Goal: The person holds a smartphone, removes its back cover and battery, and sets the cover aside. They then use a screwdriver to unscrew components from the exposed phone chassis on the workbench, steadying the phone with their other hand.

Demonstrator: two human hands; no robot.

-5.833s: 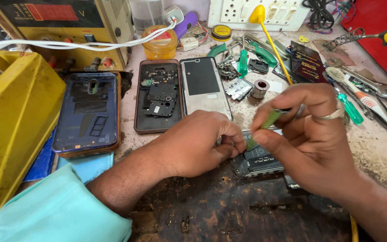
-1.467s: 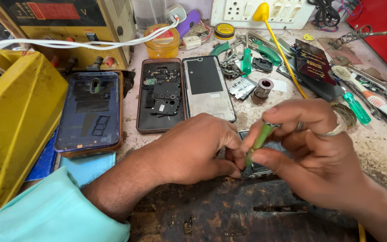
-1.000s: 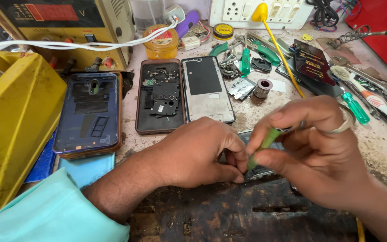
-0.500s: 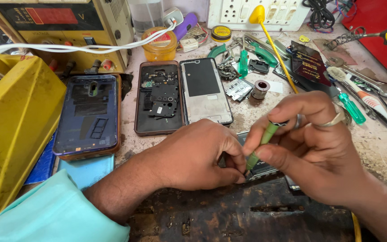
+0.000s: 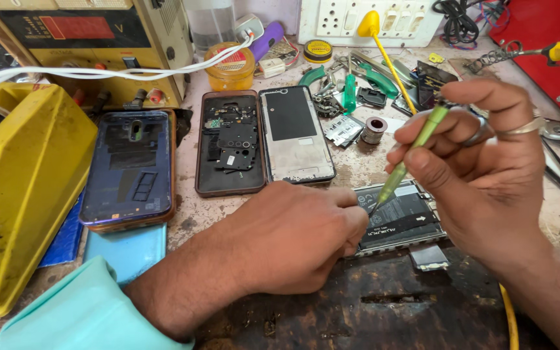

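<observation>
Head view: right hand (image 5: 487, 175) pinches green screwdriver (image 5: 413, 150) over opened phone (image 5: 400, 217), left hand (image 5: 293, 243) clenched (contents unseen) steadying it; a slip could gouge the board.

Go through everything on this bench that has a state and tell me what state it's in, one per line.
Opened phone: back off, insides exposed, lying flat.
Green screwdriver: tilted, tip down on the phone.
Right hand: gripping the screwdriver.
Left hand: pressing on the phone's edge.
Dark phone frame: stripped, face-up.
Orange jar: lid on.
</observation>
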